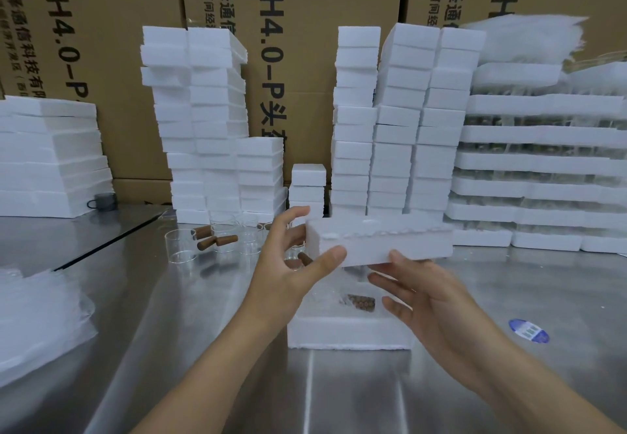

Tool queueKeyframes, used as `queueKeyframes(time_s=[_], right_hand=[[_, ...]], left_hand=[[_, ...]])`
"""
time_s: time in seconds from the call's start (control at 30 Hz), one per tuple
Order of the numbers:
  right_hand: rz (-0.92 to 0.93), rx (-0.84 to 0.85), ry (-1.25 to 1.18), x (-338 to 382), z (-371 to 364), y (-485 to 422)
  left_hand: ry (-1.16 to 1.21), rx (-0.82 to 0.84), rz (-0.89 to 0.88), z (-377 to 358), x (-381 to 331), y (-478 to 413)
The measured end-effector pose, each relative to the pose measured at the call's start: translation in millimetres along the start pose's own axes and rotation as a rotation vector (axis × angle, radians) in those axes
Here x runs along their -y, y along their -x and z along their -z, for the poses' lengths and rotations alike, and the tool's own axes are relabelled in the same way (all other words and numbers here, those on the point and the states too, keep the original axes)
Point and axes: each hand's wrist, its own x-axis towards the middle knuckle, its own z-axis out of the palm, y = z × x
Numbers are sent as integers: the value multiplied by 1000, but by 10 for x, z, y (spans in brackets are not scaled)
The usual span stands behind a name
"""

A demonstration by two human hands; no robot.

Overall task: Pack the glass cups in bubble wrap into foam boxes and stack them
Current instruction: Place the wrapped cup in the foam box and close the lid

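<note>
Two bare hands hold a white foam lid (380, 240) just above an open foam box (349, 330) standing on the steel bench (203, 366). The left grip (288, 264) pinches the lid's left end between thumb and fingers. The right grip (431, 301) is released, thumb touching the lid's near lower edge, fingers straight beneath. A bubble-wrapped cup (359, 302) lies inside the box. Bare glass cups (222, 233) stand farther left, and tall foam stacks (356, 128) rise at the far side.

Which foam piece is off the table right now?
The foam block gripped by the left hand, right hand touching it, above the open foam box; the others sit on the table, mostly stacked.
</note>
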Motion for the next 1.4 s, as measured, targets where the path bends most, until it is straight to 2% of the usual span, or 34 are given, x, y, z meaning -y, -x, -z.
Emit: queueKeyframes(time_s=[0.23,0.47,0.83,1.4], right_hand=[[-52,-265,-89,48,169,-75],[-23,-291,63,26,265,-124],[-1,-322,281,-141,350,-219],[-70,-312,337,-271,435,-283]], left_hand=[[29,35,155,234,58,-54],[-32,269,259,377,138,-106],[-80,337,331,584,281,-145],[0,461,417,660,362,-146]])
